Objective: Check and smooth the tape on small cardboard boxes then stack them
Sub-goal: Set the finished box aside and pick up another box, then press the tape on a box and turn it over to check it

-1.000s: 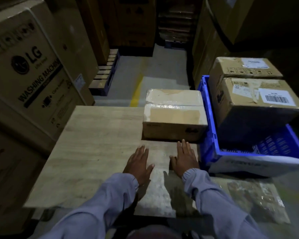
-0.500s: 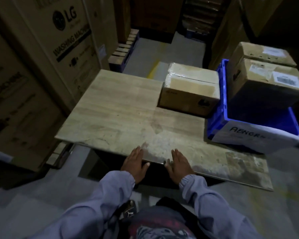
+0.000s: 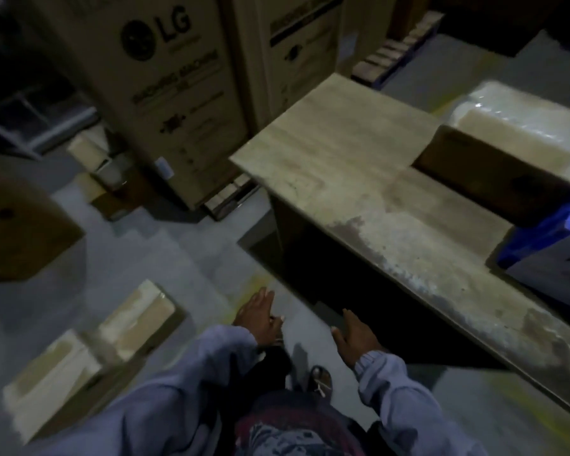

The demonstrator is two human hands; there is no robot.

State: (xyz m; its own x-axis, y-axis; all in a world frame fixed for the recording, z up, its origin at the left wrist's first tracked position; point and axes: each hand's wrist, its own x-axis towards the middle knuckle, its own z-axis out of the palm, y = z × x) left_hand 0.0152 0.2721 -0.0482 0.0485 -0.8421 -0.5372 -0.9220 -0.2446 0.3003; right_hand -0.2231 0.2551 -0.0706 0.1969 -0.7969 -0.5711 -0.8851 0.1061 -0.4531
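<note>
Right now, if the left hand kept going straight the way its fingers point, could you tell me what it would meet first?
Probably nothing solid soon: the left hand points over bare floor beside the table; depth is unclear.

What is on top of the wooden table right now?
A taped cardboard box rests on the wooden table at its far right. A blue crate sits at the right edge; the frame cuts off its contents. Neither hand touches the table.

Dim warehouse interior. A worn wooden table stands on a grey concrete floor; tall LG washing-machine cartons rise behind its left end, set on pallets.
</note>
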